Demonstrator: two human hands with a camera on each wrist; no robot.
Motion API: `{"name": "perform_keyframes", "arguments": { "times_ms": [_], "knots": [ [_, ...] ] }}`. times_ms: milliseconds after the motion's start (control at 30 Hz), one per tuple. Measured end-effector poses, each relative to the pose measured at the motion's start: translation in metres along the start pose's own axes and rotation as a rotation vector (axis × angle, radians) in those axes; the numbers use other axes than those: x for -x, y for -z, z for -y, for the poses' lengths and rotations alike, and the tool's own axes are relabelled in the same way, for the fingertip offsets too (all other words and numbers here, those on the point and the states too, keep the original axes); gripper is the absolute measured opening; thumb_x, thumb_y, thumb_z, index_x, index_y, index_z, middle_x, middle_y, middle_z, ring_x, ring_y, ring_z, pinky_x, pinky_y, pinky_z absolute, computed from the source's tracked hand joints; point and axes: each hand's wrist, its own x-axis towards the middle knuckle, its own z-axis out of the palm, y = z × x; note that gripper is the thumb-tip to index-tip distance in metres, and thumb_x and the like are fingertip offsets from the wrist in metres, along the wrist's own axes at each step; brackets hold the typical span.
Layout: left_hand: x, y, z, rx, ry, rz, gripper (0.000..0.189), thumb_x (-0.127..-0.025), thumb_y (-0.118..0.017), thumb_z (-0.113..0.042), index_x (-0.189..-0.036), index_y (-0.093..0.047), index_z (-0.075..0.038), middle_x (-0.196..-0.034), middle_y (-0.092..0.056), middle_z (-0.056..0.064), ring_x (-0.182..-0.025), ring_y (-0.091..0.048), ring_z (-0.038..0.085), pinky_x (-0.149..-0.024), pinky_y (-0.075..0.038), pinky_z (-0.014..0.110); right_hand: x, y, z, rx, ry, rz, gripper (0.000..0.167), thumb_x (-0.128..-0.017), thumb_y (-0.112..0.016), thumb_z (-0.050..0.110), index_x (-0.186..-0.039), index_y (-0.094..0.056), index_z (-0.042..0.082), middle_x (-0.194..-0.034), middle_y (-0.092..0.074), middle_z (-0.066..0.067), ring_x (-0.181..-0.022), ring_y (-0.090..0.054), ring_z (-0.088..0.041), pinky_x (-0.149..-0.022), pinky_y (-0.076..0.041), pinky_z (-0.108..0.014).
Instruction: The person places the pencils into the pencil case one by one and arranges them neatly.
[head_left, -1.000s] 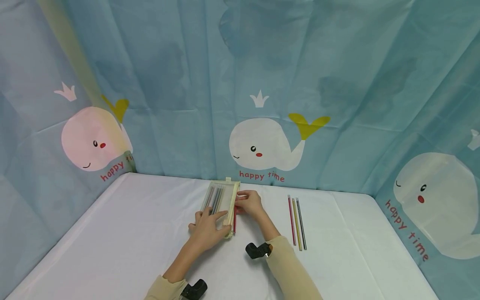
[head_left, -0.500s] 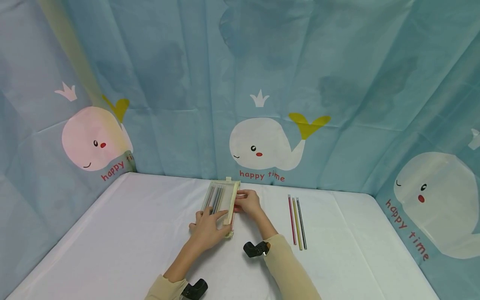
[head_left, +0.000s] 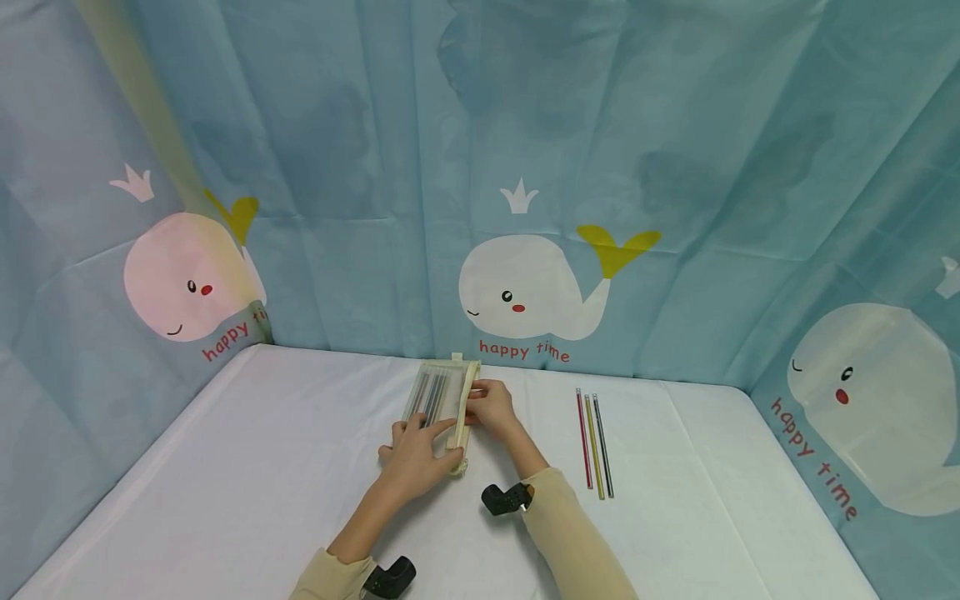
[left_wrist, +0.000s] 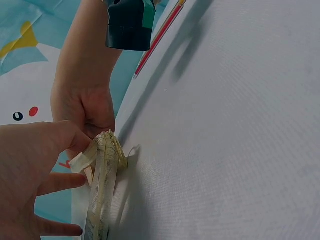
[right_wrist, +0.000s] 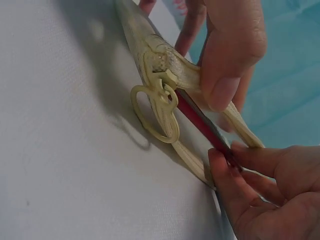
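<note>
A see-through pencil case (head_left: 450,398) with cream trim lies on the white table, several pencils (head_left: 429,393) inside it. My left hand (head_left: 412,458) rests across the case, its thumb and a finger pinching the edge of the zipped opening. At that opening on the right side, my right hand (head_left: 492,407) pinches a red and dark pencil (right_wrist: 200,120) between thumb and fingers. In the right wrist view most of this pencil sits between the parted zipper edges. From the zipper end hangs a cream looped pull (right_wrist: 176,131).
Right of the hands, a red pencil (head_left: 584,442), a yellow pencil (head_left: 595,450) and a black pencil (head_left: 603,450) lie side by side on the table (head_left: 697,492). A blue curtain (head_left: 375,167) printed with whales closes off the back and sides.
The right hand has shifted slightly left, sliding the red pencil from beside the case's edge into the opening. The left hand stays in place on the case.
</note>
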Motion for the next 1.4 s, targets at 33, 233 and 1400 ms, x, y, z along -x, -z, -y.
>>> {"name": "perform_keyframes", "arguments": {
  "times_ms": [33,233,1400],
  "knots": [
    [0.0,0.0,0.0,0.003,-0.002,0.002,0.054,-0.092,-0.07,-0.039,-0.142,-0.069,-0.02,-0.151,-0.047,0.028,-0.131,-0.038,0.055,-0.08,-0.036,0.07,0.001,0.0,0.0,-0.001,0.001,0.006,0.041,-0.098,-0.063,-0.007,-0.138,-0.057,-0.017,-0.108,-0.07,-0.024,-0.073,-0.068,-0.013,-0.067,-0.063,-0.031],
    [0.0,0.001,0.0,0.006,-0.001,0.003,0.054,-0.092,-0.07,-0.039,-0.142,-0.069,-0.02,-0.152,-0.047,0.028,-0.131,-0.038,0.055,-0.08,-0.036,0.068,0.004,0.0,0.001,0.001,0.019,0.018,0.043,-0.099,-0.063,-0.006,-0.139,-0.055,-0.019,-0.11,-0.068,-0.027,-0.074,-0.068,-0.014,-0.069,-0.063,-0.034],
    [0.001,-0.003,0.001,-0.027,0.007,0.007,0.053,-0.092,-0.069,-0.04,-0.14,-0.071,-0.019,-0.153,-0.046,0.029,-0.134,-0.037,0.054,-0.086,-0.033,0.072,0.039,0.061,0.002,0.149,0.08,-0.077,0.038,-0.096,-0.069,-0.005,-0.133,-0.065,-0.013,-0.11,-0.072,-0.025,-0.094,-0.077,-0.037,-0.074,-0.064,-0.038]
  ]
}}
